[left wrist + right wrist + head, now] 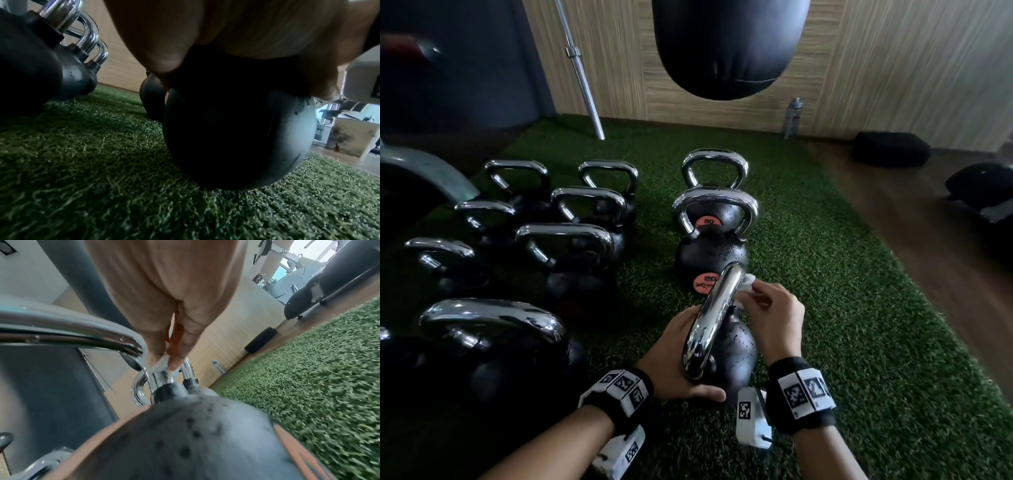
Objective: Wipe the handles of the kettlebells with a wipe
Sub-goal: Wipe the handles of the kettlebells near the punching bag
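Observation:
The nearest kettlebell (736,353) stands on green turf, black with a chrome handle (717,318) seen edge-on. My left hand (685,359) grips its body beside the near leg of the handle, thumb along the front. From the left wrist view the palm (236,32) cups the top of the ball (236,138). My right hand (774,311) pinches a white wipe (746,284) against the far leg of the handle. The right wrist view shows the wipe (162,365) between thumb and fingertips, on the chrome just above the black collar (166,389).
Two more kettlebells (714,233) stand right behind this one, and several others (565,246) sit to the left. A black punching bag (726,48) hangs ahead. A barbell (582,72) and a water bottle (792,116) are at the wall. Wooden floor (928,240) borders the turf on the right.

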A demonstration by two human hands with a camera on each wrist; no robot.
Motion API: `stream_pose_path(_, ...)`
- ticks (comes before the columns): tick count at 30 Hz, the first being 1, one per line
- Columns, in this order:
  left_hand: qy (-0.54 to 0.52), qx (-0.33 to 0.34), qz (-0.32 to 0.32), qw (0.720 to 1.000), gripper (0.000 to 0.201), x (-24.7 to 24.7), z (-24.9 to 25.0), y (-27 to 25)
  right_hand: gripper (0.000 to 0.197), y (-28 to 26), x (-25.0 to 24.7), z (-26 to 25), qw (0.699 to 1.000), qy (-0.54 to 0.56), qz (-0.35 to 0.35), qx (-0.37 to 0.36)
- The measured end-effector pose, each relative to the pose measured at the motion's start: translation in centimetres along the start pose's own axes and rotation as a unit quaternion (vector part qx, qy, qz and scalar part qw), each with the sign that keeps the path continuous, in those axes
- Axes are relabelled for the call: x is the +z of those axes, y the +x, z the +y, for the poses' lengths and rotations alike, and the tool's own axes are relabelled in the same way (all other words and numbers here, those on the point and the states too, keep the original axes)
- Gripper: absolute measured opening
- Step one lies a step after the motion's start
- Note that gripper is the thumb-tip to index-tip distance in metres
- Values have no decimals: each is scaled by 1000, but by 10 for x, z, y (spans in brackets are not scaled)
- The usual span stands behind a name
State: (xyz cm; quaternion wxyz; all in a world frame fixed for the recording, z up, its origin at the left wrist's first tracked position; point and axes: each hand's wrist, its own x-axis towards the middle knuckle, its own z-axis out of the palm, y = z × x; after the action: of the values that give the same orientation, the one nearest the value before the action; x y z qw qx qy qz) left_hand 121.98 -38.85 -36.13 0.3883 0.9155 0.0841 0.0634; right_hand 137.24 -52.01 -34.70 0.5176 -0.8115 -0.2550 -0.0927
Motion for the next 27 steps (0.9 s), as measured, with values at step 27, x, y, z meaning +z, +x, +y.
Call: stream_pose_path(27, -29, 28, 29, 999, 117, 17, -30, 9, 34, -17, -55, -50, 964, 82, -146, -208)
